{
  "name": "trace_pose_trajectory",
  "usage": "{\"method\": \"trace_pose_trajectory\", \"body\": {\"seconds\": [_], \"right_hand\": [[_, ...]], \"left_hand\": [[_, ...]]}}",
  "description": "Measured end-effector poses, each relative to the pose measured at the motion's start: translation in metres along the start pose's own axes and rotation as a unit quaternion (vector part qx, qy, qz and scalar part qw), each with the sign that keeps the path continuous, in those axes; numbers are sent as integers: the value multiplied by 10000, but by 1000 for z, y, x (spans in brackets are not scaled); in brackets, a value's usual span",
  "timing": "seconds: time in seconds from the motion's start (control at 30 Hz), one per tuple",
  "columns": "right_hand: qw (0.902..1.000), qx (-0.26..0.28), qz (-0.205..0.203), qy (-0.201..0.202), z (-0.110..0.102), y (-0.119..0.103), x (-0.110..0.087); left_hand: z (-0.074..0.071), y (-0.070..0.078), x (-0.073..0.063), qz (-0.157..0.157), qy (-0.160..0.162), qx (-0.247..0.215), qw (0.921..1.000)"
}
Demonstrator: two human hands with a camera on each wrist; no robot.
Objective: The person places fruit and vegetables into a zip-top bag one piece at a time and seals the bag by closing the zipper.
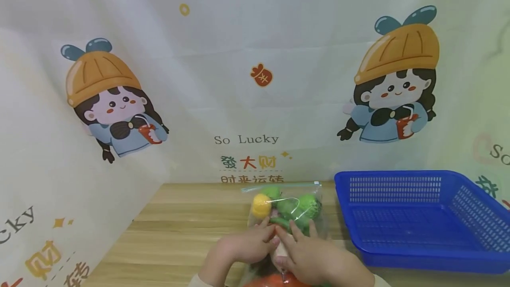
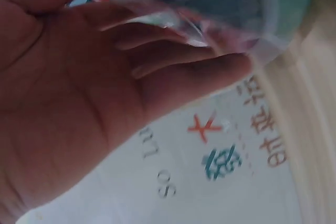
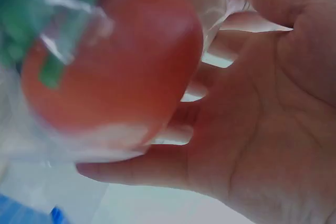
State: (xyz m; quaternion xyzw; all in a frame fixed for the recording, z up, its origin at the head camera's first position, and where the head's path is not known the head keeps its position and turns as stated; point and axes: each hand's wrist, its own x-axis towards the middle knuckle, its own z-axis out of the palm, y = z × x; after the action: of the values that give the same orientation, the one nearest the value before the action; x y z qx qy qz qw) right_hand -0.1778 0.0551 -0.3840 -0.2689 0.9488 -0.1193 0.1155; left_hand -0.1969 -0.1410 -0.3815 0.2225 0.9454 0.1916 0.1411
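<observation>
A clear zip bag [image 1: 324, 223] lies on the wooden table, filled with colourful vegetable-like pieces. Near its zip end show a yellow rounded piece [image 1: 261, 206] and a green bumpy one [image 1: 309, 206]; an orange-red piece [image 1: 275, 281] is at the near end. My left hand [image 1: 253, 243] and right hand [image 1: 314, 256] lie on top of the bag from either side, fingers extended and fingertips close together. In the right wrist view, a large red tomato-like piece [image 3: 131, 56] fills the plastic beside my spread fingers. The left wrist view shows my straight fingers [image 2: 194, 80] against the plastic.
To the right of the bag sits a blue plastic basket [image 1: 398, 251] with slotted walls. Behind the wooden table [image 1: 187, 229] hangs a pale printed cloth [image 1: 223, 48] with cartoon figures and lettering; it also runs along the left side.
</observation>
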Motion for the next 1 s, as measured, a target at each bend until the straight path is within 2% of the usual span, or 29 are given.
{"method": "trace_pose_trajectory", "body": {"seconds": [0.13,0.23,0.3,0.4,0.47,0.63,0.77,0.9,1.0], "right_hand": [[9997,-99,-225,-45,3,-12,-1],[9994,-26,-350,-62,2,-14,0],[9995,93,-289,-103,1,-12,1],[9996,249,33,-132,0,-7,1],[9989,353,282,-90,-1,-4,-4],[9967,534,604,-59,-9,-2,-20],[9968,515,596,-117,-11,2,-19],[9990,224,393,-42,-3,5,-5],[9996,208,160,107,7,6,5]], "left_hand": [[-15,-12,-12,116,-171,-326,9993],[-19,-17,-15,176,-257,-336,9990],[-17,-17,-13,273,-343,-376,9983],[-7,-12,-6,448,-452,-255,9976],[0,-7,-2,616,-532,-243,9964],[11,3,3,737,-788,-160,9940],[12,11,6,440,-746,-147,9961],[12,12,6,-162,-347,140,9992],[11,5,6,-393,-106,75,9991]]}}
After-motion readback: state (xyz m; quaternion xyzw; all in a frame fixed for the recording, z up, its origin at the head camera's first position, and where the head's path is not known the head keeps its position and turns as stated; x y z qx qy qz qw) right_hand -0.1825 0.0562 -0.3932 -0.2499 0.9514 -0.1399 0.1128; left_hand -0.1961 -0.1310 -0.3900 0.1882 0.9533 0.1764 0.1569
